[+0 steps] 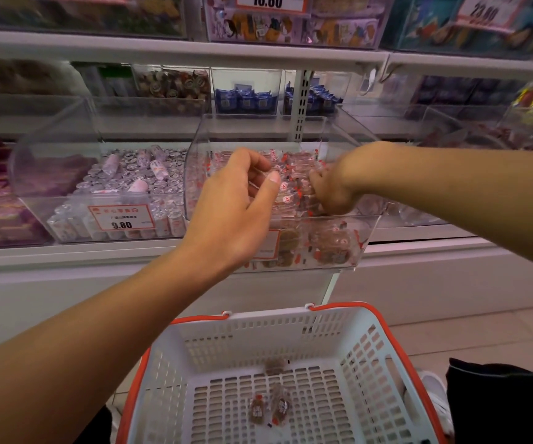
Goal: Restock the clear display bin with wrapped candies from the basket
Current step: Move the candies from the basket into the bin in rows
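Observation:
The clear display bin [364, 241] stands on the shelf at centre, its lid tipped up, filled with clear-wrapped brown candies [332, 245] with red marks. My left hand [236, 203] reaches over the bin's front edge, fingers curled, thumb against a wrapped candy. My right hand [329, 184] is inside the bin, fingers curled down among the wrappers; whether it pinches one is blurred. Below, the white basket [290, 322] with orange rim holds three wrapped candies [270, 408] on its floor.
To the left, a neighbouring clear bin [76, 219] holds white rolled sweets behind a 9.80 price tag [121, 217]. Blue packets [247, 100] sit on the shelf behind. A dark garment [502, 405] and a white shoe [434, 402] show at the lower right, on the tiled floor.

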A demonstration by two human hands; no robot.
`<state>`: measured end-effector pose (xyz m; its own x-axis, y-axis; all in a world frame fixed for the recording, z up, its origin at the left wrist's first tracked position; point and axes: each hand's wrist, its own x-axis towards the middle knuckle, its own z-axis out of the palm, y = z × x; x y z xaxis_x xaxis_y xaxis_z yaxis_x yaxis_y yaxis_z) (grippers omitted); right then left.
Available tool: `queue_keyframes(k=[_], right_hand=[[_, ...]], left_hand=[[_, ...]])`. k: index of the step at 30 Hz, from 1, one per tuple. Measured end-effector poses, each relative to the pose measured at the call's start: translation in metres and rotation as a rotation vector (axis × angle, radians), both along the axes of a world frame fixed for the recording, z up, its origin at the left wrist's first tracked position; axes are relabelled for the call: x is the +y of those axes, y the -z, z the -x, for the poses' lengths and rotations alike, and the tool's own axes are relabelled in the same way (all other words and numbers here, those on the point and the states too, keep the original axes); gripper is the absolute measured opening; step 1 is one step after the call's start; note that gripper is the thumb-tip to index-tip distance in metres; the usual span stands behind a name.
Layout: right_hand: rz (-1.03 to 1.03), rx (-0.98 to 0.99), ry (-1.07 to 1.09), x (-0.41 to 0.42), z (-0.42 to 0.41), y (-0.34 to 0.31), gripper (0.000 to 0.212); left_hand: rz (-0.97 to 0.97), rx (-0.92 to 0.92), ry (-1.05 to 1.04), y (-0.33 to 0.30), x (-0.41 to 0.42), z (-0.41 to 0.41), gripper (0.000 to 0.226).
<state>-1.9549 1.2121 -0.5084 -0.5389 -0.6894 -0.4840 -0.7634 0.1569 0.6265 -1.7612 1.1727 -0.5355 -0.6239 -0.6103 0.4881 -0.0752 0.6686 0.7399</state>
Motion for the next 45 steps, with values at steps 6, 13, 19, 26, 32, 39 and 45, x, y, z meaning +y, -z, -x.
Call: queue_keyframes(k=[6, 13, 19, 26, 32, 39, 45], right_hand=[[0.08, -0.186, 0.061, 0.004, -0.012, -0.017, 0.059], [0.641, -0.145, -0.19, 0.031, -0.032, -0.04, 0.054], [1.955, -0.381, -0.525, 0.101, -0.084, 0.068, 0.026], [0.452, -0.99, 0.406, 0.136, -0.095, 0.309, 0.078], [0.449, -1.033, 0.589, 0.149, -0.095, 0.406, 0.1], [0.583, -0.844, 0.395, 0.099, -0.114, 0.435, 0.107], [0.564, -0.83, 0.434, 0.092, -0.097, 0.447, 0.078]], left_hand=[[0.055, -0.024, 0.01, 0.002, 0.0, 0.0, 0.011], [0.335, 0.118, 0.048, 0.002, 0.003, -0.013, 0.01], [0.92, -0.013, 0.271, 0.058, -0.003, -0.034, 0.019], [0.061, -1.433, 0.221, 0.238, 0.011, -0.071, 0.052], [-0.586, -1.468, 0.011, 0.352, 0.065, -0.086, 0.117], [-0.628, -1.304, -0.069, 0.395, 0.124, -0.046, 0.128], [-0.581, -1.14, -0.084, 0.411, 0.118, -0.047, 0.1]])
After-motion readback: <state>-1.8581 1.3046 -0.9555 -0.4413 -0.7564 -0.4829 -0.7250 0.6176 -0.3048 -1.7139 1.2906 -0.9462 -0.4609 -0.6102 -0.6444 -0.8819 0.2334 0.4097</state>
